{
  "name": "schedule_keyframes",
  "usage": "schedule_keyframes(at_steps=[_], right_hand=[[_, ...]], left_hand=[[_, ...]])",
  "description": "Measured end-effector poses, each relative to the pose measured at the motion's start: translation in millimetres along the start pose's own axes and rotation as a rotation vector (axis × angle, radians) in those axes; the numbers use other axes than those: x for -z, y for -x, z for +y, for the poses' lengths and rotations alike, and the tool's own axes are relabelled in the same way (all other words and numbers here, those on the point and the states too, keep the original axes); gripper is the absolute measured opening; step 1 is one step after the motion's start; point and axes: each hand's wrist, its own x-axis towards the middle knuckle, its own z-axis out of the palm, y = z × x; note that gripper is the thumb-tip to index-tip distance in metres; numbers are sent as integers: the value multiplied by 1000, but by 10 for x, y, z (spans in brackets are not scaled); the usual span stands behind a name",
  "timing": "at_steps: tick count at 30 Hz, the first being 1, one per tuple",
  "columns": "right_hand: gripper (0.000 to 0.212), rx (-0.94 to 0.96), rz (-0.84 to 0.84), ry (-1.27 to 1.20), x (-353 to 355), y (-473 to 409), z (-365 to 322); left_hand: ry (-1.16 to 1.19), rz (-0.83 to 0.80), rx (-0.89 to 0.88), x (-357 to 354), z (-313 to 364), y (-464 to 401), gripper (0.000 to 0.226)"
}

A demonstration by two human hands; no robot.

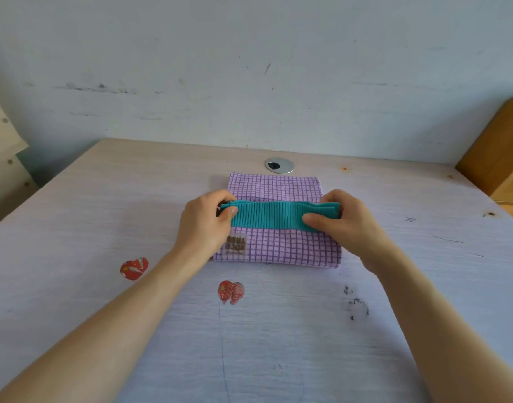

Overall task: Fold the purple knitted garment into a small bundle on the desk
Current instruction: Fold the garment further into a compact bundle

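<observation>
The purple knitted garment [290,245], checked with darker lines, lies folded in a compact rectangle at the middle of the desk [104,216]. Its teal ribbed band [271,214] runs across the middle, lifted slightly off the purple layer. My left hand [204,225] pinches the band's left end between thumb and fingers. At the band's right end, my right hand [341,221] pinches it the same way. A small label patch [236,245] shows on the near layer by my left wrist. More purple fabric [274,186] lies flat behind the band.
A round metal cable grommet [279,165] sits in the desk just behind the garment. Two red heart stickers [134,268] [231,291] mark the near desk surface. A wooden box [496,158] stands at the right edge, and the wall rises close behind.
</observation>
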Motion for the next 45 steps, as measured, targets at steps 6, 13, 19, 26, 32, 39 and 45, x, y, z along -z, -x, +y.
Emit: schedule_keyframes(at_steps=[6, 13, 19, 26, 32, 39, 45], right_hand=[[33, -9, -64, -175, 53, 194, 90], [25, 102, 48, -46, -49, 405, 49], [27, 80, 198, 215, -187, 384, 43], [41, 6, 304, 371, -273, 344, 157], [37, 170, 300, 563, -237, 284, 213], [32, 219, 50, 563, -246, 119, 121], [9, 213, 106, 371, -247, -12, 71]], left_hand=[[375, -130, 247, 150, 73, 62, 8], [464, -365, 352, 274, 101, 206, 37], [113, -236, 218, 254, 102, 321, 43], [54, -231, 221, 176, 98, 371, 42], [-56, -170, -21, 156, 104, 297, 35], [-9, -299, -42, -18, 110, 74, 16], [63, -215, -87, -12, 86, 36, 5]])
